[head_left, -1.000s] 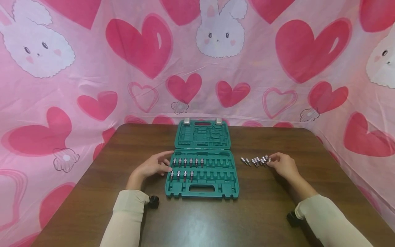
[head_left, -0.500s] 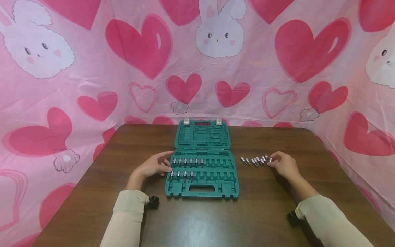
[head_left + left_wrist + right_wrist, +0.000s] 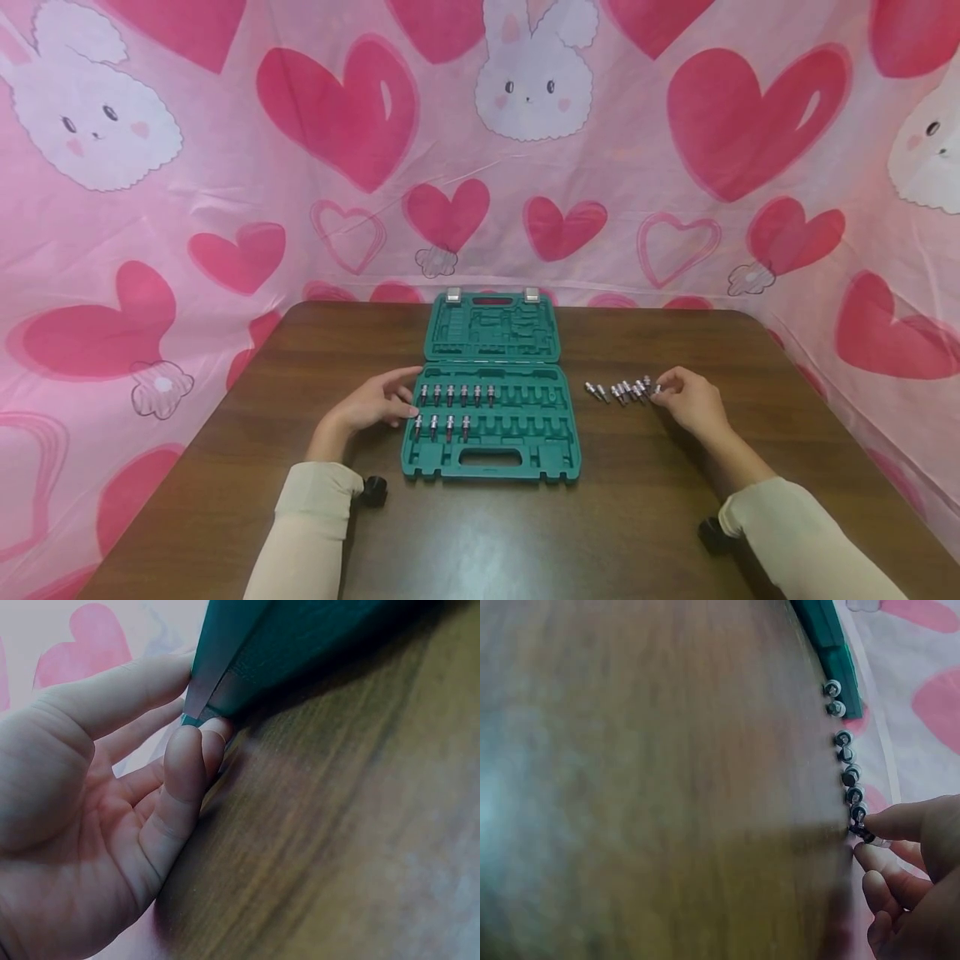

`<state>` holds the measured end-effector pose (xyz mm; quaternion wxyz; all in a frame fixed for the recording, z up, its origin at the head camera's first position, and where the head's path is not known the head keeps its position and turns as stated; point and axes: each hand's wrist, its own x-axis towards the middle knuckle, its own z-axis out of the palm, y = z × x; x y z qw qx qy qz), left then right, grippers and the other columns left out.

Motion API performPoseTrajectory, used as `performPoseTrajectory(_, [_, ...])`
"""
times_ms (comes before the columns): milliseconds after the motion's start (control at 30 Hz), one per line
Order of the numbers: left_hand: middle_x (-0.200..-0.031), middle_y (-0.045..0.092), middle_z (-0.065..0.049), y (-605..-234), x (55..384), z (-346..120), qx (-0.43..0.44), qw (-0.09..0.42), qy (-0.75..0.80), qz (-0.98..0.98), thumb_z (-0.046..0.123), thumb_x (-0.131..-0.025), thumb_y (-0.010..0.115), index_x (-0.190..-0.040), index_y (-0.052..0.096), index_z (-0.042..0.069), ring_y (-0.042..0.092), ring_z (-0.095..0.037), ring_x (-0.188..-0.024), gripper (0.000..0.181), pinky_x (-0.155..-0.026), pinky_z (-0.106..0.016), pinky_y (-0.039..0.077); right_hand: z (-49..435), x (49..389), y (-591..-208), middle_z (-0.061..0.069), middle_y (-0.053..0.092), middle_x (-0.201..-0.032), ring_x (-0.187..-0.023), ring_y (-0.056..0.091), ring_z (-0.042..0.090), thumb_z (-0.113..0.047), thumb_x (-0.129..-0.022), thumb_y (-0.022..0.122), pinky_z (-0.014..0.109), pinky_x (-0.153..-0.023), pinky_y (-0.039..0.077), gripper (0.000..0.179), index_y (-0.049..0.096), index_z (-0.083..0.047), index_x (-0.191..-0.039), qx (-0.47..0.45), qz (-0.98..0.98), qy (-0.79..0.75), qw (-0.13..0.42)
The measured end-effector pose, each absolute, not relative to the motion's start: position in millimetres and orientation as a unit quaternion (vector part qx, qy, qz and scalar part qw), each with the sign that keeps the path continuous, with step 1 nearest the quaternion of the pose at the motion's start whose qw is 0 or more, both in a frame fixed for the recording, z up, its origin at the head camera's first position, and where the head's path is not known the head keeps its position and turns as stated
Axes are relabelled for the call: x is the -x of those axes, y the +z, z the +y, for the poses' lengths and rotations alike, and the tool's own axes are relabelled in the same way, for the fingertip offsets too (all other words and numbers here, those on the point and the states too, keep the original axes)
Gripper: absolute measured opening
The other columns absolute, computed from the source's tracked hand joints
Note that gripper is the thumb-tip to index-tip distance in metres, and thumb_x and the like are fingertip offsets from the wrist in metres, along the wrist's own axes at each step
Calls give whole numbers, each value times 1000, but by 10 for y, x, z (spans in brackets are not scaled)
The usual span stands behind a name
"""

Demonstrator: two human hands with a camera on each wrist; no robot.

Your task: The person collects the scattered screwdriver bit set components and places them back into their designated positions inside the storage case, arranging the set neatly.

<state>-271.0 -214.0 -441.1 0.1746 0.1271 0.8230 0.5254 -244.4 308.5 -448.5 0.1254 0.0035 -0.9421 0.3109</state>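
A green socket case (image 3: 427, 460) lies unfolded on the table, with chrome bit sockets (image 3: 450, 395) filling the left part of its upper row and more bit sockets (image 3: 450, 428) in the lower row. My left hand (image 3: 367, 406) rests against the case's left side; in the left wrist view its fingertips (image 3: 184, 754) touch the edge. To the right of the case, several loose bit sockets (image 3: 624, 392) lie in a line. At that line's right end my right hand (image 3: 693, 402) pinches a bit socket (image 3: 878, 841) between thumb and index finger.
The case's lid (image 3: 492, 329) lies folded back behind its base, with two latches at the far edge. Brown wooden table (image 3: 480, 542) extends around the case. A pink cloth (image 3: 517, 167) with hearts and rabbits hangs behind and at both sides.
My right hand has shifted slightly up and to the right, and the bit socket at its fingertips has changed angle a little. My left hand and the case have stayed in place.
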Motion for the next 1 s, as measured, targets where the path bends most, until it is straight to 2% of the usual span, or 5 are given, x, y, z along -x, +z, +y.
performPoseTrajectory(233, [-97,64,-13,-4400,2698,-2136,-129,174,523,824,13,-86,75,-149,40,15,61,-27,-81,72,-70,-38,54,3042,2420,-4486,7,69,-78,-74,62,27,-11,-80,75,39,-66,42,18,65,-2,-92,9,-941,317,114])
performPoseTrajectory(533, [-98,63,-14,-4387,2697,-2138,-135,173,524,823,12,-86,74,-149,39,14,62,-28,-81,72,-70,-38,55,2893,2393,-4426,7,70,-78,-73,63,24,-9,-80,74,37,-66,43,18,67,-2,-94,-1,-934,326,146])
performPoseTrajectory(1000, [-98,62,-16,-4382,2686,-2141,-153,178,540,808,10,-87,73,-150,36,9,60,-28,-82,73,-68,-37,54,2646,2371,-4363,4,69,-77,-71,60,20,-6,-81,74,36,-66,42,16,67,-2,-95,-25,-926,353,134])
